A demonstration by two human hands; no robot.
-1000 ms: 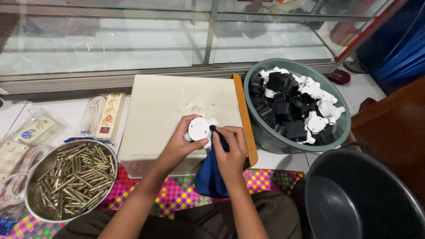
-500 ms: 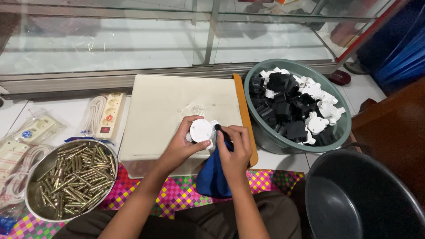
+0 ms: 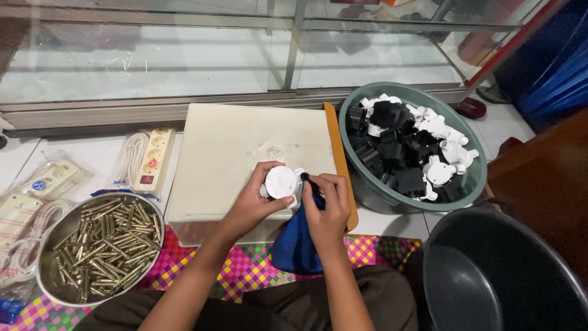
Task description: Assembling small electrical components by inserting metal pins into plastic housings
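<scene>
My left hand [image 3: 254, 205] grips a round white plastic junction box [image 3: 282, 182] over the front edge of a cream box lid [image 3: 239, 147]. Pressed against the box's right side, my right hand [image 3: 327, 211] holds a small black piece [image 3: 305, 178] together with a blue cloth [image 3: 298, 242] that hangs down toward my lap. Both hands touch the white box.
A grey-green basin [image 3: 474, 184] of black and white plastic fittings stands at right. A dark empty bucket [image 3: 496, 276] sits at lower right. A metal bowl [image 3: 46, 288] of brass pins is at left, beside packaged power strips [image 3: 153, 159]. A glass showcase [image 3: 184, 55] runs behind.
The two hands with the white box have shifted slightly toward me and right; the right hand's fingers have turned a little against the box.
</scene>
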